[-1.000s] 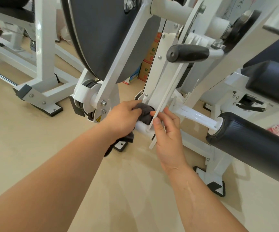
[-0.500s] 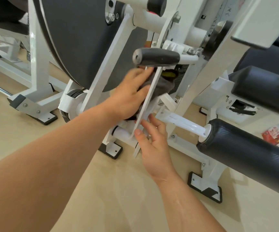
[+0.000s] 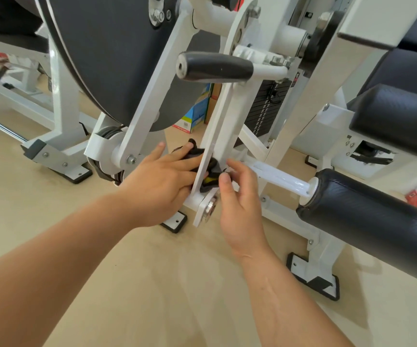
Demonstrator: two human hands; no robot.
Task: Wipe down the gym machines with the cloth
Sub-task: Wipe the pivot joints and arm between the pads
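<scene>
Left hand dropped | cloth at arm's lower edge

Cloth behind the flat bar, between the hands, roller pad off to the right.

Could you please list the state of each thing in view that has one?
cloth: bunched, threaded behind the lever arm
left hand: pressing the cloth
right hand: pinching the cloth's end
white lever arm: hanging tilted
black grip handle: untouched
</scene>
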